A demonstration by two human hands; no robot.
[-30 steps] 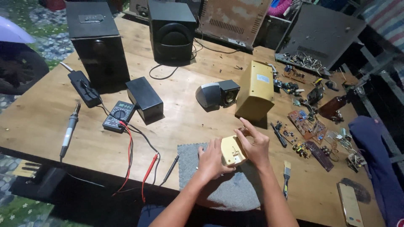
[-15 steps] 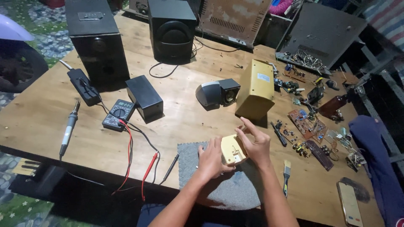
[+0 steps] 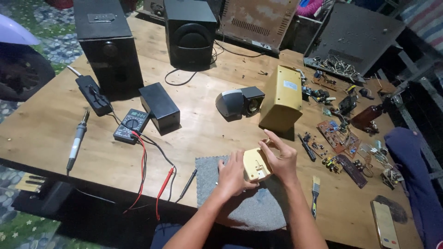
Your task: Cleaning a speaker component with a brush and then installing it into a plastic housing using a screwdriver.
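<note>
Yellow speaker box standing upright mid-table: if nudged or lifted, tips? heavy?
The yellow speaker box stands taller than its base is wide, so a high push would probably tip it. The shell looks rigid and smooth, likely somewhat slippery. Probably light for its size; contents not visible.

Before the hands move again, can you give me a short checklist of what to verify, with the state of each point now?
1. Both hands on the yellow part: ok, left hand and right hand hold it.
2. Part over the grey cloth: ok.
3. Red probe and black probe apart from the hands: ok.
4. Soldering iron away from the hands: ok; hot or cold, cannot tell.
5. Brush within reach of the right hand: ok, likely.
</note>
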